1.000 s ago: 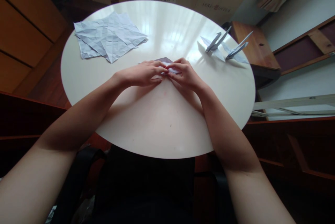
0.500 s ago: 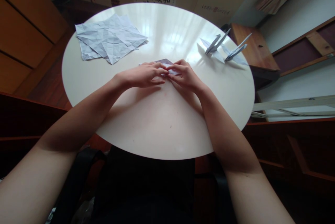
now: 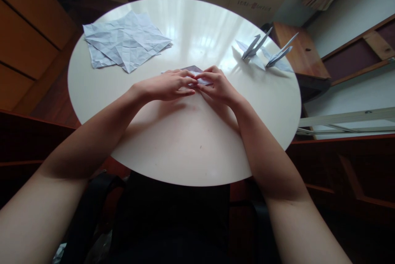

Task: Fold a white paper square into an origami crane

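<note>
A small folded piece of pale paper lies on the round white table near its middle, mostly hidden under my fingers. My left hand presses on its left side with curled fingers pinching the paper. My right hand meets it fingertip to fingertip and pinches the paper's right side. Both hands rest on the tabletop.
A loose pile of creased white paper sheets lies at the table's far left. Two folded paper cranes stand at the far right. A wooden side table sits beyond the right rim. My dark chair is below.
Both hands stay on the folded paper with hardly any finger movement. The view has tilted slightly, shifting everything a little up in the picture.
</note>
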A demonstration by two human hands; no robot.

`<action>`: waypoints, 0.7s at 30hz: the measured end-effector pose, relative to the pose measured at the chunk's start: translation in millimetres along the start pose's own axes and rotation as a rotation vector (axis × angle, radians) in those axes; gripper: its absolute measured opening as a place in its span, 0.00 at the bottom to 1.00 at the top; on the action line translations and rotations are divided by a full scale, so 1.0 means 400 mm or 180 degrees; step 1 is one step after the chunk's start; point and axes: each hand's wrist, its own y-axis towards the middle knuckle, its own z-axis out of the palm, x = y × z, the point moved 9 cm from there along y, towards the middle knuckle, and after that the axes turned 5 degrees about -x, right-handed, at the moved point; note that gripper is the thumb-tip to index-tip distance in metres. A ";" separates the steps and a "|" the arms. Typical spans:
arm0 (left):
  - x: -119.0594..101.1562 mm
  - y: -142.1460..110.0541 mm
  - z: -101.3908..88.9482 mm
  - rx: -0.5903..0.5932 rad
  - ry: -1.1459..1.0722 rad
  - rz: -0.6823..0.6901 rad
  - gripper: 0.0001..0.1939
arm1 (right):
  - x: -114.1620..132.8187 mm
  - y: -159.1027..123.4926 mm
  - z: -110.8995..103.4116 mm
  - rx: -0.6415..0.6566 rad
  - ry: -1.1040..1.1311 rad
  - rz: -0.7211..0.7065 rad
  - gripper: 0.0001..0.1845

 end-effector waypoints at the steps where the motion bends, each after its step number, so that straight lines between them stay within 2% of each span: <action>1: 0.000 -0.001 -0.001 -0.0010 -0.0004 -0.0002 0.23 | 0.000 0.000 0.000 0.0004 0.0011 0.0004 0.23; 21: 0.008 -0.004 0.003 0.0067 0.0092 -0.0013 0.26 | 0.002 -0.001 0.001 0.0005 0.0023 0.0004 0.22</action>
